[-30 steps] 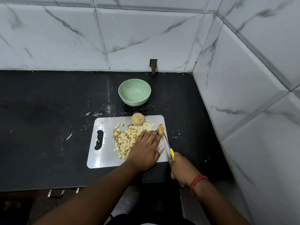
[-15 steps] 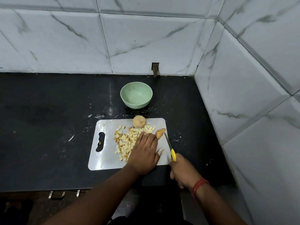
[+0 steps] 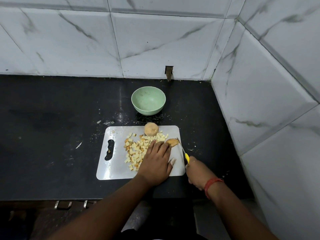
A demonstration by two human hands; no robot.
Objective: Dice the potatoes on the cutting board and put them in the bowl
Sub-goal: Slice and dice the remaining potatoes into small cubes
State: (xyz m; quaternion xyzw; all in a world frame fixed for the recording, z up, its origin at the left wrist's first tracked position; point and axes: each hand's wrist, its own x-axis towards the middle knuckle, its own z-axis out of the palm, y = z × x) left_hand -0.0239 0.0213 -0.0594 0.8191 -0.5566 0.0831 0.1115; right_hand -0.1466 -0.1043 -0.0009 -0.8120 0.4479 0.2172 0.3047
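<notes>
The right hand curls around the yellow handle of a small knife at the near right corner of a white cutting board, the thin blade angled away over the board's right edge toward a potato piece with its skin on; whether the blade touches that piece cannot be told. A red thread band circles the right wrist. The left hand lies palm down on the board with its fingers straight and close together, their tips at the near side of the potato piece and over the edge of a scatter of diced potato cubes; it has nothing in its hold, and its thumb is spread toward the knife. The cubes, pale yellow with some brown-skinned faces, cover the middle of the board, beside its oval handle slot on the left. At the far edge of the board sits a round whole potato, touching the farthest cubes. Beyond the board, apart from it on the black surface, stands a light green bowl with no potato visible inside. White crumbs speckle the surface around both. Marbled white wall tiles rise behind and to the right.
</notes>
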